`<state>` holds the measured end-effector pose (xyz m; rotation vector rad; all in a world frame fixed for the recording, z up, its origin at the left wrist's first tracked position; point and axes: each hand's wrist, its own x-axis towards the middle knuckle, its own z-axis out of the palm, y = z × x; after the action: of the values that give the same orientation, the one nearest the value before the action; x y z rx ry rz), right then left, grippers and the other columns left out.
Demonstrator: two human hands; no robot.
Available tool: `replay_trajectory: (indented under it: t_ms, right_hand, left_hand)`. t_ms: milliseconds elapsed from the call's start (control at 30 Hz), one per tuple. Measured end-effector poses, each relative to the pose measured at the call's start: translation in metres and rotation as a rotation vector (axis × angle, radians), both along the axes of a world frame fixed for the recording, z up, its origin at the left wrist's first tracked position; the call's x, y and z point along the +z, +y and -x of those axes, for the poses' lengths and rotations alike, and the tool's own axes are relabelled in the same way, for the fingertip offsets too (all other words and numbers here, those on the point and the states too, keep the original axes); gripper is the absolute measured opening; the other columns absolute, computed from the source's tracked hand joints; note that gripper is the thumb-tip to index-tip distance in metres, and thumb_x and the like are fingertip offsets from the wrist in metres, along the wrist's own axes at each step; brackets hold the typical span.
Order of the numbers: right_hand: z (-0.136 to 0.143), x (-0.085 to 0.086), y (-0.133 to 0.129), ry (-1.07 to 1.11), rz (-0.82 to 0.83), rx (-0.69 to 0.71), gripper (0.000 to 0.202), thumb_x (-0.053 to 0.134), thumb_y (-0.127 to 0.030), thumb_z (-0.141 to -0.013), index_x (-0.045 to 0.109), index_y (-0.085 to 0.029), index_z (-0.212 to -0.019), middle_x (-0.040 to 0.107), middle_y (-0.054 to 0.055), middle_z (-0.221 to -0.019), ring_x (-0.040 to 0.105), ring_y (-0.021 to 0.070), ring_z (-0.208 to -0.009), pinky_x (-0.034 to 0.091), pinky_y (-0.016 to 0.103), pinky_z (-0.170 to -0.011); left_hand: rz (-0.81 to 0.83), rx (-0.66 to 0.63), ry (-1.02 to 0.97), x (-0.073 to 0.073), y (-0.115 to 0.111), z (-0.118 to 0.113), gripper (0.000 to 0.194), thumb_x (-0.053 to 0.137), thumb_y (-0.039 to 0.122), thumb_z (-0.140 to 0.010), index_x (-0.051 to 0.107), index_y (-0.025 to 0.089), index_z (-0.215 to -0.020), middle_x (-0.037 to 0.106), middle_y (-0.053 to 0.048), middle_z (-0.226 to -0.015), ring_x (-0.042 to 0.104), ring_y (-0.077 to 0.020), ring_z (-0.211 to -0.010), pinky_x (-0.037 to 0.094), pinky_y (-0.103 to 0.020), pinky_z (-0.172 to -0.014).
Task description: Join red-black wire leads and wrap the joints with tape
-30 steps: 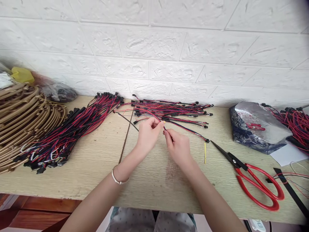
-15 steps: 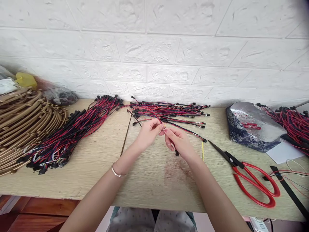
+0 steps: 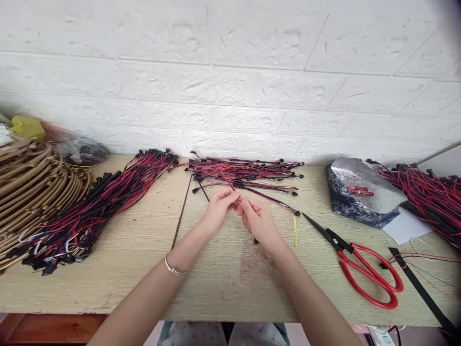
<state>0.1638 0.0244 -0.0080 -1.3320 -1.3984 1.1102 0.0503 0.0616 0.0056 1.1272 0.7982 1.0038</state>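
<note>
Above the middle of the table, my left hand [image 3: 218,210] and my right hand [image 3: 258,222] meet with pinched fingertips. Both grip one thin wire cable; its red wire [image 3: 226,178] runs up and away from my left fingers. A black connector [image 3: 256,241] peeks out below my right palm, and the cable's middle is hidden by my fingers. Just beyond my hands lies a loose row of red and black wire cables [image 3: 245,169] with black plugs. A short yellow strip [image 3: 295,231] rests to the right of my right hand.
Large red-handled scissors [image 3: 374,275] lie at right, near a patterned bag [image 3: 345,206] and another cable pile [image 3: 428,197]. On the left are a big cable bundle [image 3: 108,204] and stacked bamboo-like hoops [image 3: 32,192]. A white brick-patterned wall [image 3: 230,86] stands behind the table.
My fingertips have drawn closer together around the cable, and less of the connector shows under my right hand. The whole view has shifted slightly, with table things appearing lower and further left.
</note>
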Motion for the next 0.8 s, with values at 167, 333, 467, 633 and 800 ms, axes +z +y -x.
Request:
replay_trajectory:
  t_ms: [167,333,467,633,800]
  right_hand:
    - [-0.002,0.007,0.002,-0.121,-0.022,0.011,0.036,0.041,-0.040,-0.089,0.049,-0.020,-0.060,0.037,-0.006,-0.046,0.033,0.0105,-0.045,0.024,0.025,-0.047]
    - [-0.033,0.022,-0.010,-0.414,-0.025,0.089,0.027,0.054,-0.029,-0.084,0.057,-0.019,-0.059,0.053,-0.002,-0.055,0.044,0.0127,-0.055,0.027,0.026,-0.054]
    - [-0.058,0.033,-0.035,-0.575,-0.035,0.120,0.026,0.046,-0.030,-0.091,0.065,-0.021,-0.075,0.065,0.000,-0.068,0.055,0.0153,-0.063,0.036,0.027,-0.058]
    - [-0.111,0.022,-0.071,-0.638,-0.181,-0.243,0.029,0.054,-0.037,-0.085,0.065,-0.023,-0.108,0.069,0.009,-0.109,0.063,0.0249,-0.099,0.047,0.038,-0.084]
    - [-0.188,-0.006,-0.102,-1.020,-0.246,-0.560,0.032,0.050,-0.043,-0.083,0.068,-0.018,-0.093,0.070,0.012,-0.095,0.061,0.0307,-0.093,0.047,0.044,-0.080]
  left_hand:
    - [0.375,0.088,-0.398,0.012,0.015,0.013,0.016,0.049,0.027,-0.091,0.059,0.015,-0.089,0.064,-0.005,-0.079,0.064,-0.0145,-0.072,0.049,-0.027,-0.071]
    - [0.338,0.201,-0.648,0.034,0.034,0.047,0.035,0.027,0.014,-0.098,0.057,0.013,-0.080,0.041,0.006,-0.048,0.050,-0.0069,-0.046,0.046,-0.019,-0.057]
    - [0.273,0.252,-0.533,0.046,0.039,0.062,0.038,0.028,0.020,-0.098,0.055,0.014,-0.073,0.043,0.006,-0.047,0.048,-0.0060,-0.042,0.044,-0.017,-0.052]
    - [0.347,0.194,0.350,0.038,0.048,0.066,0.034,0.054,0.044,-0.086,0.064,0.012,-0.077,0.069,-0.009,-0.065,0.067,-0.0188,-0.064,0.053,-0.029,-0.064]
    - [0.189,0.235,0.839,0.021,0.056,0.068,0.043,0.063,0.055,-0.070,0.064,0.014,-0.060,0.068,-0.010,-0.056,0.065,-0.0233,-0.060,0.049,-0.031,-0.058]
